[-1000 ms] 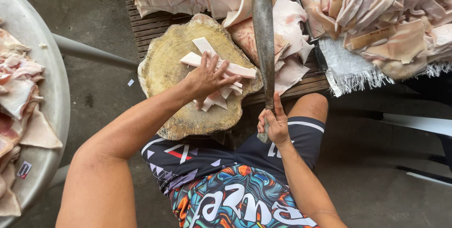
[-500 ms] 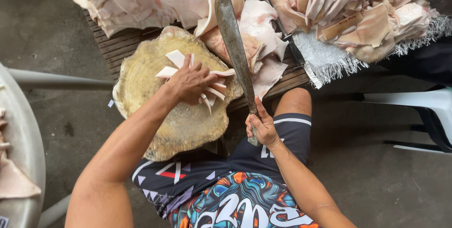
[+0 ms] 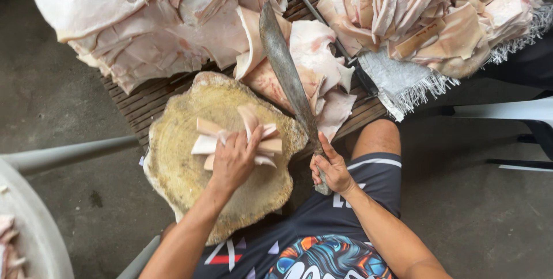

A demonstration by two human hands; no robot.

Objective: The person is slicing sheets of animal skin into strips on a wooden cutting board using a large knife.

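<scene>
Centre frame: left hand [image 3: 233,161] pins pork-skin strips [image 3: 253,135] flat on a chopping block [image 3: 184,181]; right hand [image 3: 329,168] grips a long cleaver [image 3: 285,66] raised to their right, blade pointing up-frame.

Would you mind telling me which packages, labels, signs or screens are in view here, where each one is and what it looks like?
No packages, signs or screens show.
Printed shorts: on the person's lap at bottom centre, dark with white stripes, white lettering at the hem and a bright orange, blue and white graphic.
Woven sack: under the right-hand pile of pale meat strips, grey-white with a frayed fringe, no print visible.
</scene>
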